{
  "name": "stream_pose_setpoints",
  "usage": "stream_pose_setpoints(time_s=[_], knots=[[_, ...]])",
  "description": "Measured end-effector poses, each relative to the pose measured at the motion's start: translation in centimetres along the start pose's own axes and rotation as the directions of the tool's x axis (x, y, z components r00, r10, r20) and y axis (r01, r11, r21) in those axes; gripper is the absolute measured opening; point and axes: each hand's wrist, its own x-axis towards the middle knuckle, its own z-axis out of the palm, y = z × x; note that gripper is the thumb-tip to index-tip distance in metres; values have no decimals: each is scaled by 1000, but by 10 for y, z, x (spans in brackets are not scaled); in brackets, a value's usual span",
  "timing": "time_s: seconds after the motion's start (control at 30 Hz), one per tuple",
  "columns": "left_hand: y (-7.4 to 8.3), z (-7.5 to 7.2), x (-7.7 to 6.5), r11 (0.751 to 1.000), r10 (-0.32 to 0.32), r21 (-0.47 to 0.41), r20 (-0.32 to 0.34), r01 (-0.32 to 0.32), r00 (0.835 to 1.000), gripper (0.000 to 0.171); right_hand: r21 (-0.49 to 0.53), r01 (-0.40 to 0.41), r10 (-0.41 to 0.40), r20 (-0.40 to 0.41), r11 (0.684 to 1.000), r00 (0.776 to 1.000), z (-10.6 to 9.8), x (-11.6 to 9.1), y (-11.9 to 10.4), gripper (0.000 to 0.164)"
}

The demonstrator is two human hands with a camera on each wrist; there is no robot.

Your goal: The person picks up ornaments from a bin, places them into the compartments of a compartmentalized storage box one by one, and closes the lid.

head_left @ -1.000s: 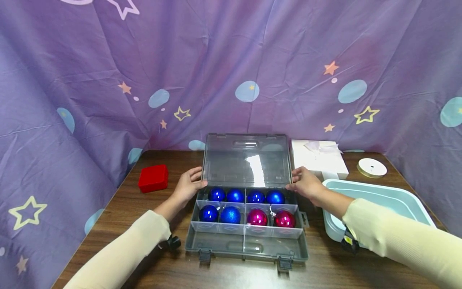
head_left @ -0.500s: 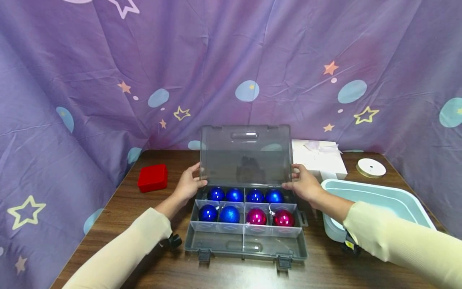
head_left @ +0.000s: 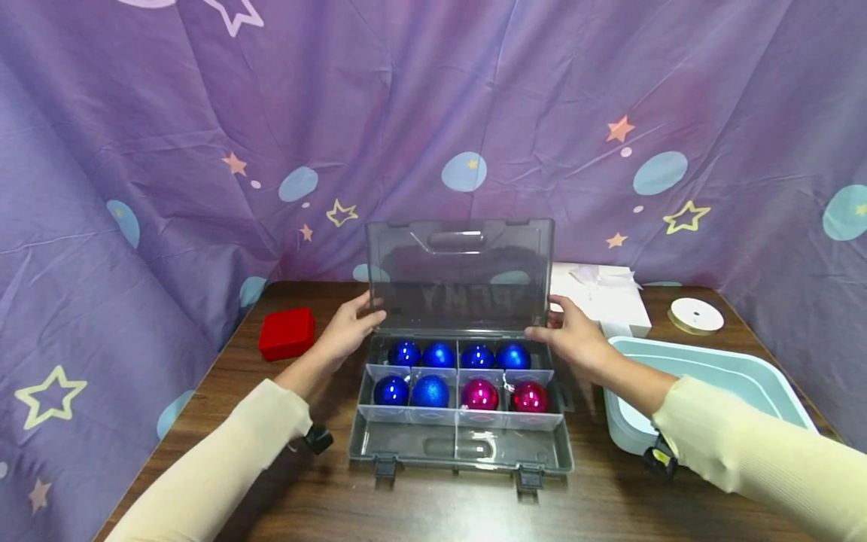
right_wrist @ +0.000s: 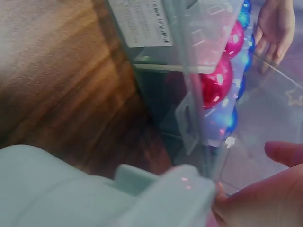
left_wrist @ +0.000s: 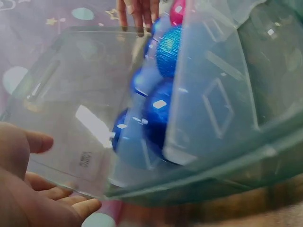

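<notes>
A grey see-through divided storage box (head_left: 400, 444) stands on the table with its lid (head_left: 460, 290) raised at the back. Several shiny blue balls (head_left: 430, 391) and two pink-red balls (head_left: 479, 394) sit in its back and middle compartments. My left hand (head_left: 348, 327) holds the lid's left side edge low down, thumb in front and fingers behind. At the opposite edge, my right hand (head_left: 576, 331) grips the lid in the same way. In the left wrist view, the left thumb (left_wrist: 40, 142) shows over the clear lid and the fingertips lie along its edge.
A pale blue tub (head_left: 711, 354) stands close by the right forearm. Behind the right hand is a white gift box (head_left: 603, 293) with a bow, beside a white ribbon spool (head_left: 695, 316). A red box (head_left: 287, 333) lies at the left. A purple curtain (head_left: 433, 113) hangs behind.
Between both hands, the lid has swung up from leaning back to nearly upright. The hands have risen slightly, and the storage box has shifted a little away from me.
</notes>
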Motion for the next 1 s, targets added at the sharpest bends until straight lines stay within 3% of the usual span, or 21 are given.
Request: stream_pose_setpoints(time_s=[0.27, 0.43, 0.53, 0.67, 0.83, 1.0], knots=[[27, -4, -6, 977, -76, -195, 43, 83, 996, 69, 43, -16, 14, 41, 999, 999, -10, -7, -9, 86], [37, -6, -11, 973, -77, -208, 107, 98, 991, 75, -35, 0, 4, 123, 999, 992, -19, -12, -15, 90], [44, -12, -16, 973, -82, -204, 149, 111, 985, 90, -71, 31, -18, 168, 997, 986, -27, -15, -20, 89], [56, -20, -21, 972, -72, -208, 175, 108, 982, 108, -21, 34, -29, 199, 999, 979, -37, -19, -28, 89], [69, -26, -30, 973, -105, -183, 189, 140, 976, 95, 74, -7, -12, 254, 997, 967, -48, -27, -35, 90], [70, -29, -43, 966, -138, -184, 224, 181, 965, 88, 139, -27, -15, 298, 990, 954, -54, -39, -37, 93]])
